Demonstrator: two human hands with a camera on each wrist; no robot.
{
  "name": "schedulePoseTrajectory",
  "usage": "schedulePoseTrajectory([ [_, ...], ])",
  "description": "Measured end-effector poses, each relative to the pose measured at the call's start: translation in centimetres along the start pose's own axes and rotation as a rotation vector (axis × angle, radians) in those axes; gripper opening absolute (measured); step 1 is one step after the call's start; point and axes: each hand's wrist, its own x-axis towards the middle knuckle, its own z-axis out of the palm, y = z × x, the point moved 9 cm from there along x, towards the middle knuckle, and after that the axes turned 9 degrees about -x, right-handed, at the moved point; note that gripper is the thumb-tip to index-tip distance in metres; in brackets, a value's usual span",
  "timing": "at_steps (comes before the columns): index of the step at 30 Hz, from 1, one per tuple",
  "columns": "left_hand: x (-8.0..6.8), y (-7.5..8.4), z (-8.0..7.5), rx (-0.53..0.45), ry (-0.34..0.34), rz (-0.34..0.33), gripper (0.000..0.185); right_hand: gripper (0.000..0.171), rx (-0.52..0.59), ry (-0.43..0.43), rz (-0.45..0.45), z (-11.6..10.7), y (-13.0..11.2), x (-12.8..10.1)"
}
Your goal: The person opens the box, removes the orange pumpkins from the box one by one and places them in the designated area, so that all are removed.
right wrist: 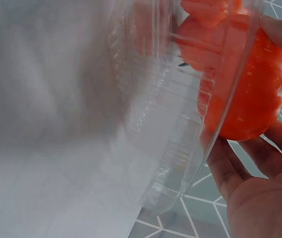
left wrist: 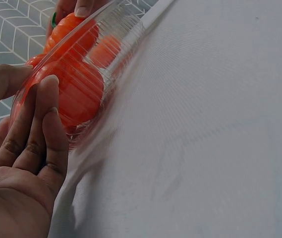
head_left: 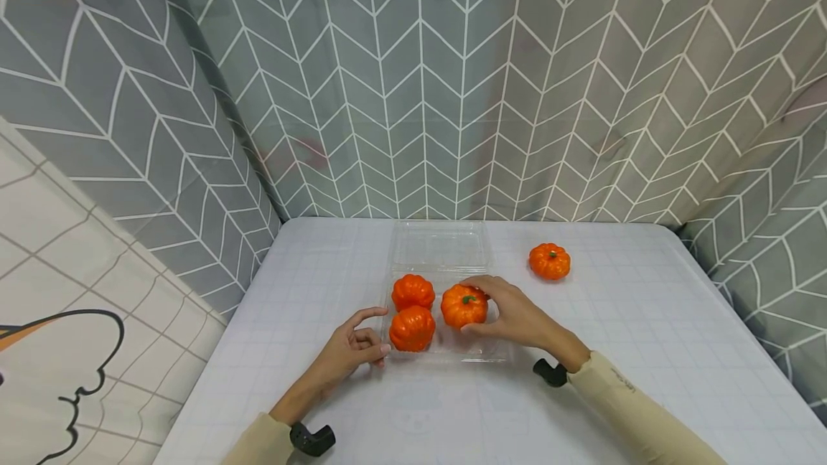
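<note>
So the setup is a clear plastic clamshell container [head_left: 446, 285] sitting open on a white table [head_left: 646, 350] with a faint grid print, lid half flipped back toward 12 o'clock and the tray half nearer the person. The plastic is thin and glossy with ribbed walls and rounded corners, which the wrist views show nicely. There are three small orange pumpkins at the tray, all glossy, squat and ribbed like little fake decor ones. The back-left pumpkin [head_left: 413, 291] sits at about 10 o'clock in the tray, the front-left pumpkin [head_left: 412, 329] right below it at about 8, the two just about touching. The right hand [head_left: 517, 318] has its fingers and thumb curled around the held pumpkin [head_left: 464, 306], thumb on the near side and fingers over the far side, holding it over the tray's middle, just right of the other two. Its green stem points up and a bit toward the camera, so it's upright, wide axis lying flat. I can't tell if it's resting on the tray floor or not. The left hand [head_left: 355, 350] is at the tray's left edge near 8 o'clock, fingers loosely bent and holding nothing, fingertips against the clear wall by the front-left pumpkin. A fourth pumpkin [head_left: 550, 261] sits alone on the table, stem up, out at 2 o'clock from the container. Grey chevron-pattern curtains [head_left: 452, 77] hang all around.
</note>
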Motion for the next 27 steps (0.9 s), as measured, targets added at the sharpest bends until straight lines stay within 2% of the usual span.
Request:
schedulePoseTrajectory([
  [27,0.0,0.1,0.1,-0.001,-0.008,0.005,0.072,0.07,0.009,0.088,0.027,-2.6,1.8,-0.8],
])
